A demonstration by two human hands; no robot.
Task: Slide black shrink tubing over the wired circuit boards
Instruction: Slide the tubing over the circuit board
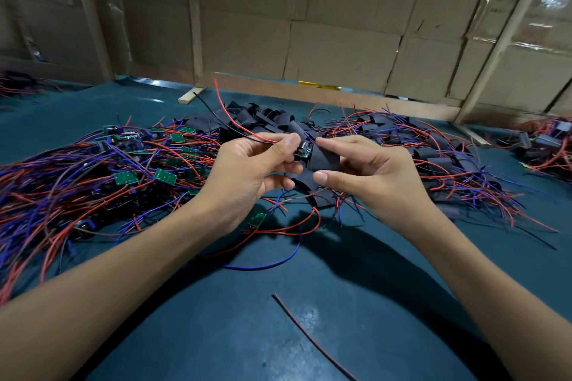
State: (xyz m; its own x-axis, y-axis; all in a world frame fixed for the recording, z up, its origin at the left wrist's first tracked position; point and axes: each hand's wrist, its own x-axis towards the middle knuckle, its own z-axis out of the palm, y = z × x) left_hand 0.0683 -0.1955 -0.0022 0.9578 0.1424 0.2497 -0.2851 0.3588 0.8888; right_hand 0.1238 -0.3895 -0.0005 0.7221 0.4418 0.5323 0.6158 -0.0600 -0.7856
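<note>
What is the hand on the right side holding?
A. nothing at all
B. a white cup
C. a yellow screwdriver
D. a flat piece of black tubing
D: the right hand pinches a flat black piece of shrink tubing between thumb and fingers, right next to the small green circuit board that the left hand holds by its red and black wires.

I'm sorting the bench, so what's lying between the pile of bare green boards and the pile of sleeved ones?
In the head view, a heap of loose black tubing pieces lies between them.
</note>
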